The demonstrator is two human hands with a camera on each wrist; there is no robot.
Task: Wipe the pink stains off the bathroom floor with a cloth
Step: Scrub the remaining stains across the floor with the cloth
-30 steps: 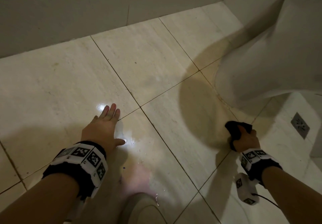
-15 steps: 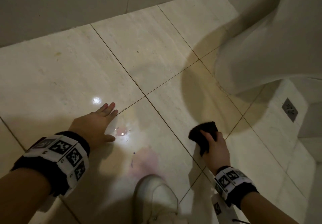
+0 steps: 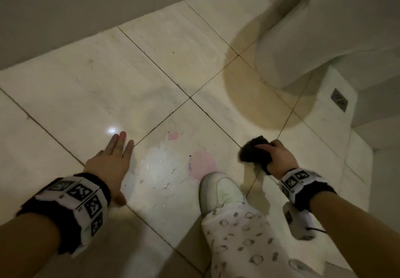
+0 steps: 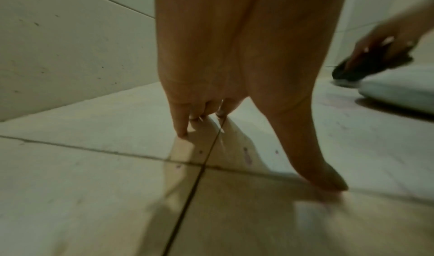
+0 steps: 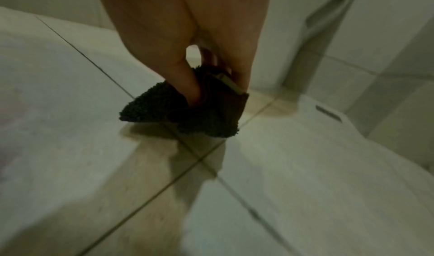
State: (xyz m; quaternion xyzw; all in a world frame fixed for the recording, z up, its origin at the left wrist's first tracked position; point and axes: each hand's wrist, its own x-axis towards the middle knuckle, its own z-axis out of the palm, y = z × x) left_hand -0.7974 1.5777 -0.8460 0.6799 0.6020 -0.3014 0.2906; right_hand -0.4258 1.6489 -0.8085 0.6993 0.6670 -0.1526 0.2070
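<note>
A dark, nubbly cloth (image 3: 255, 151) sits bunched in the right hand (image 3: 279, 158), whose fingers curl round it just above the tiled floor (image 3: 86, 87), right of the pink stains. The larger pink stain (image 3: 202, 166) lies just ahead of a white shoe (image 3: 220, 191); a smaller one (image 3: 173, 135) lies further out, with a wet patch (image 3: 160, 167) between them and the left hand (image 3: 110, 162). That hand is spread wide, fingertips on the tile. A toilet base (image 3: 292, 57) and a floor drain (image 3: 339, 99) stand beyond.

Pale tiled floor (image 3: 91, 87) carrying two pink stains (image 3: 202, 165), wet patch (image 3: 160, 165) between; left hand (image 3: 108, 165) resting flat, white shoe (image 3: 218, 191) standing beside.
</note>
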